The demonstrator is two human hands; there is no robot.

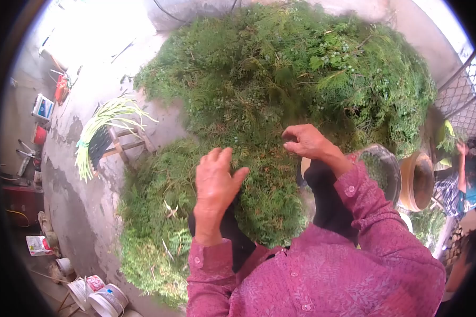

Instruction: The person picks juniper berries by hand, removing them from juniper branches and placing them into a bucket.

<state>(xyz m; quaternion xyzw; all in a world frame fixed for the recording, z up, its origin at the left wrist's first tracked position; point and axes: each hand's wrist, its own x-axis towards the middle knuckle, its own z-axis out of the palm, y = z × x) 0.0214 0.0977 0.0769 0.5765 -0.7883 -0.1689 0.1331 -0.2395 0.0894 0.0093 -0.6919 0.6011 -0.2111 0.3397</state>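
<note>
My left hand (pixel 214 182) is held over the green cypress-like branches (pixel 272 195) between my knees, its fingers stretched and its thumb apart. It holds nothing that I can see. To its right, my right hand (pixel 308 141) hovers at the near edge of the large heap of branches (pixel 280 68). Its fingers are bent loosely, with a gap to the thumb and nothing visible between them. Small pale green cones or berries dot the heap. Beside my right forearm stands a round container (pixel 378 171) with small green pieces inside, partly hidden by my sleeve.
A tan bucket (pixel 410 182) stands at the right, near another person's arm (pixel 462 166). Left of the branches, a wooden stool (pixel 122 145) bears a bundle of long green stalks (pixel 84 153). White buckets (pixel 108 300) lie at lower left. A wire mesh (pixel 468 87) borders the right.
</note>
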